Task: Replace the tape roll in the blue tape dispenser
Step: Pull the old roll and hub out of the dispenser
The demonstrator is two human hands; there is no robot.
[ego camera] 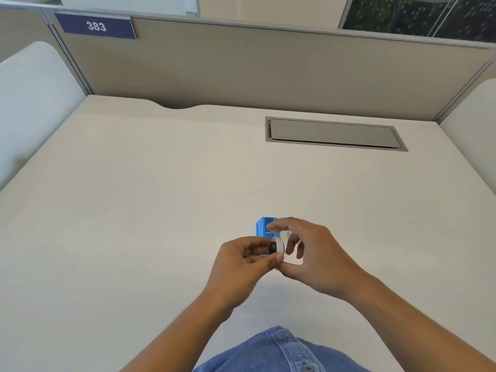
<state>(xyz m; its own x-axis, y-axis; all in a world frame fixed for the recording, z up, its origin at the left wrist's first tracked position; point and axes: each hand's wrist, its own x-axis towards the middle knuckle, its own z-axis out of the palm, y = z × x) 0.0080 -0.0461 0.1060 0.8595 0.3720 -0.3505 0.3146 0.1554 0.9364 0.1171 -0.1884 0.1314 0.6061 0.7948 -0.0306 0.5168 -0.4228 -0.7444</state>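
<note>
The blue tape dispenser (262,226) lies on the white desk (161,210), partly hidden behind my hands. Just in front of it I hold a small white tape roll (279,244) with a black hub (273,247) sticking out of its left side. My left hand (241,261) pinches the hub end between thumb and fingers. My right hand (311,253) holds the roll's right side, thumb underneath and fingers curled above. Both hands hover slightly above the desk surface.
A grey cable hatch (332,133) is set into the desk at the back right. Beige partition walls (241,65) enclose the desk, with a "383" sign (96,26) at top left. White side panels stand left and right.
</note>
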